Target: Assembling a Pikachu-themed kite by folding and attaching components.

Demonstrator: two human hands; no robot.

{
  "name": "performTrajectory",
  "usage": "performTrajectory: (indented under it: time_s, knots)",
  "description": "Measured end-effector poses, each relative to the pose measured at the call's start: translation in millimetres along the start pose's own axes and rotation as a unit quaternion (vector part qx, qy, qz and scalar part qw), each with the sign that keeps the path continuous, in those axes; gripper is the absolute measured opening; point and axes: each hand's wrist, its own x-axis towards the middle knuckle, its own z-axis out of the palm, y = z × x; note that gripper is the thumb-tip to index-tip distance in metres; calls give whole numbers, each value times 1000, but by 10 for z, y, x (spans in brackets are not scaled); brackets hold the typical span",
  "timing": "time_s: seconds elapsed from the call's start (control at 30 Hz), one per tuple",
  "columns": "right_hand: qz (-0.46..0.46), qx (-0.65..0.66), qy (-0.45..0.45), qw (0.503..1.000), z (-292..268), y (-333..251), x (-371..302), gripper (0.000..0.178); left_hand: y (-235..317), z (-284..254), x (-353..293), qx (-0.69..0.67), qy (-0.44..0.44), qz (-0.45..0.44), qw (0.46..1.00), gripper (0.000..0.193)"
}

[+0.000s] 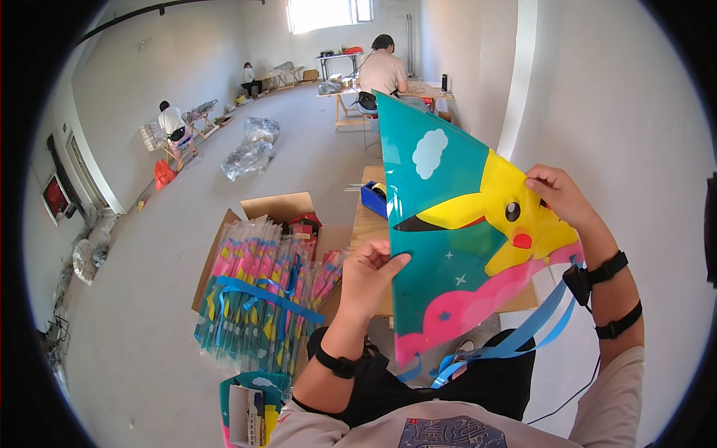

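Observation:
A triangular kite (448,246) of thin glossy sheet is spread between my hands. It is teal with a white cloud, a yellow cartoon animal and a pink lower edge. My left hand (371,275) pinches its left edge about halfway down, thumb in front. At the sloping upper right edge, my right hand (560,196) grips it beside the animal's head, with some fingers hidden behind. Blue ribbons (532,322) trail from the kite's lower right down over my lap.
Left of me, an open cardboard box (328,243) holds many packed kites (250,299) under a blue ribbon. A blue tape dispenser (373,200) sits on a wooden table (366,224) behind the kite. A small carton (240,414) lies lower left. Other people work farther off; plastic bags (250,158) lie on the floor.

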Motion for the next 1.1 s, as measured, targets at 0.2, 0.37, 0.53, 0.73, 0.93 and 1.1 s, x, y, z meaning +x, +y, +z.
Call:
performTrajectory:
  time_s: [0.2, 0.37, 0.53, 0.73, 0.93, 1.1]
  knots:
    - [-37, 19, 16, 999, -13, 84, 60, 17, -280, -95, 47, 102, -20, 5, 995, 12]
    - [-30, -4, 19, 999, 23, -15, 71, 16, -423, -157, -21, 136, -33, -40, 989, 12]
    - [-30, -37, 22, 999, -17, 122, 128, 15, -477, -207, 0, 159, -34, -75, 984, 12]
    - [-162, -184, 169, 955, 270, 262, 90, 19, -584, -107, 182, 150, -54, -61, 985, 11]
    - [-186, -132, 46, 973, 1149, -49, -430, 21, -643, -57, 240, 246, 36, -51, 967, 12]
    - [-338, -249, 29, 907, 1871, -197, -991, 41, -676, 25, 310, 56, 119, -86, 988, 14]
